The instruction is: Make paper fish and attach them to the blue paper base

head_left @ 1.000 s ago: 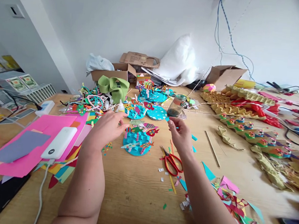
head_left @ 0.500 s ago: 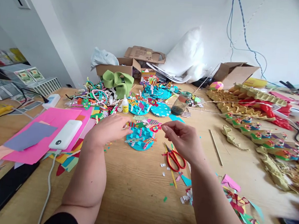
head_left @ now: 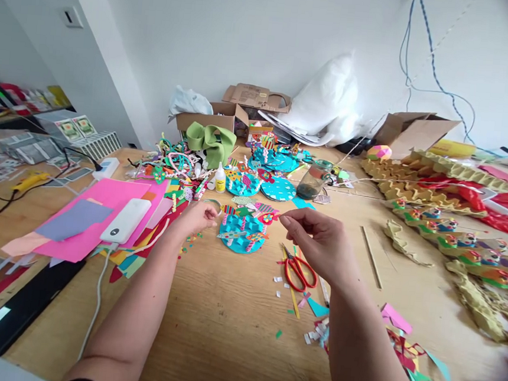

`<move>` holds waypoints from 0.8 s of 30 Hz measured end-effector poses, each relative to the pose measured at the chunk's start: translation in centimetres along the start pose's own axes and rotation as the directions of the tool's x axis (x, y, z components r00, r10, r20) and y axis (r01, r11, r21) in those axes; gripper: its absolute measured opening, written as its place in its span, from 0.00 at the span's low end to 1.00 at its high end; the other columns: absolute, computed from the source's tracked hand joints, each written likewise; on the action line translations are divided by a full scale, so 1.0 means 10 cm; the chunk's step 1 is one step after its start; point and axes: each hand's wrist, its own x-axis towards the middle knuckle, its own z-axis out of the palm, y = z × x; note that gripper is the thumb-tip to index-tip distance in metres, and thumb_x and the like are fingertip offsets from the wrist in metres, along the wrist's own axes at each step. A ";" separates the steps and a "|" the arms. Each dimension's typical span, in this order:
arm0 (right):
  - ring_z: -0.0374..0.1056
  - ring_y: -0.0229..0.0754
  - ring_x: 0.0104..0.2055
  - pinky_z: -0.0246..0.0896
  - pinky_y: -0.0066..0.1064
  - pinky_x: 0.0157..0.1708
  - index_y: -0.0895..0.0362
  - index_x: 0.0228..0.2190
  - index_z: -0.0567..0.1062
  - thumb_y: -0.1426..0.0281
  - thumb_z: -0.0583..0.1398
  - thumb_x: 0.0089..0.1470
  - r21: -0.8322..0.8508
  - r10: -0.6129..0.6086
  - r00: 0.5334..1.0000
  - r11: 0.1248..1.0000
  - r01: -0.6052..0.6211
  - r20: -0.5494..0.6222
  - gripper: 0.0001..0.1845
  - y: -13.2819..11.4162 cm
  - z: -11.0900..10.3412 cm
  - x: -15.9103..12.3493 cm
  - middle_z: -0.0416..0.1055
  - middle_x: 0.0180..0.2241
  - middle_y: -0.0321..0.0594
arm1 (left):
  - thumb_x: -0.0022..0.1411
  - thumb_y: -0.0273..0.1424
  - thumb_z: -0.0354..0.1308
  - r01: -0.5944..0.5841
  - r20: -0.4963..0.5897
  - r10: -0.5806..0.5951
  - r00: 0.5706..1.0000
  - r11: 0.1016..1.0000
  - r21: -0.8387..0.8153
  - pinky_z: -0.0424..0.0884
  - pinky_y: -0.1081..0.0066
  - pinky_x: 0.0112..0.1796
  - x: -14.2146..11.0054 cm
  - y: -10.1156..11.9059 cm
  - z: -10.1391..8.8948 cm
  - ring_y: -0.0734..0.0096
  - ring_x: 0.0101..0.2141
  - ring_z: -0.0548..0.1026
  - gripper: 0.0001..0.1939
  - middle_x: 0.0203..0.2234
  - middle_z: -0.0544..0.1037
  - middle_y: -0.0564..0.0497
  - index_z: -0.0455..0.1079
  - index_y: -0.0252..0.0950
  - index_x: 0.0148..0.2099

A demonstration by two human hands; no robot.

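Observation:
A round blue craft base with raised blue bumps lies in front of me, carrying several patterned paper fish on pink-and-white twisted stems. At its right edge, the thumb and forefinger of my right hand pinch by the tail of a red paper fish with a flower pattern. My left hand is beside the base on its left, fingers curled in; anything inside them is hidden. Red-handled scissors lie on the table below my right hand.
A glue bottle, a second decorated blue base and a glass jar stand farther back. Paper sheets and a white power bank are on the left. Painted egg-carton strips and paper scraps lie on the right.
My left hand has drawn back left from the base, its fingers now curled in. My right hand stays by the red fish. The view has shifted slightly left.

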 end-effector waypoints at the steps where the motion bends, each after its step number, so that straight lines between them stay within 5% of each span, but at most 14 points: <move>1: 0.64 0.36 0.23 0.57 0.28 0.23 0.58 0.31 0.77 0.54 0.59 0.54 0.013 -0.002 1.000 1.000 0.002 -0.007 0.19 -0.01 0.01 0.00 0.71 0.22 0.38 | 0.42 0.27 0.64 0.014 0.003 -0.014 1.000 1.000 -0.015 0.66 0.74 0.27 -0.03 -0.05 0.08 0.70 0.25 0.72 0.10 0.22 0.75 0.53 0.75 0.34 0.32; 7: 0.67 0.44 0.38 0.62 0.37 0.39 0.54 0.35 0.77 0.59 0.61 0.54 -0.126 -0.186 0.980 0.976 0.176 -0.069 0.12 0.01 0.14 0.00 0.73 0.34 0.42 | 0.39 0.27 0.66 0.023 -0.012 -0.025 1.000 0.994 -0.107 0.60 0.76 0.26 -0.27 -0.15 0.44 0.75 0.23 0.66 0.17 0.20 0.68 0.58 0.76 0.33 0.36; 11: 0.61 0.49 0.49 0.56 0.43 0.49 0.52 0.37 0.77 0.62 0.62 0.54 -0.278 -0.312 0.948 0.908 0.315 0.056 0.10 0.08 0.35 0.02 0.70 0.43 0.44 | 0.42 0.31 0.66 0.007 -0.025 -0.011 1.000 0.990 -0.144 0.55 0.76 0.24 -0.35 -0.14 0.57 0.78 0.21 0.61 0.18 0.18 0.63 0.60 0.76 0.34 0.39; 16: 0.56 0.52 0.52 0.52 0.45 0.49 0.51 0.40 0.78 0.63 0.62 0.54 -0.427 -0.189 0.933 0.849 0.312 0.306 0.11 0.22 0.62 0.13 0.68 0.48 0.46 | 0.45 0.36 0.65 -0.005 -0.040 -0.002 0.999 0.981 -0.192 0.50 0.76 0.22 -0.34 -0.22 0.72 0.80 0.19 0.55 0.16 0.16 0.57 0.62 0.74 0.33 0.38; 24: 0.57 0.52 0.50 0.51 0.42 0.47 0.54 0.37 0.79 0.67 0.63 0.50 -0.549 -0.012 0.821 0.738 0.392 0.570 0.11 0.19 0.85 0.40 0.72 0.43 0.45 | 0.47 0.39 0.64 0.002 -0.091 -0.021 0.996 0.980 -0.198 0.51 0.76 0.22 -0.33 -0.25 0.84 0.77 0.19 0.58 0.16 0.15 0.61 0.59 0.75 0.34 0.36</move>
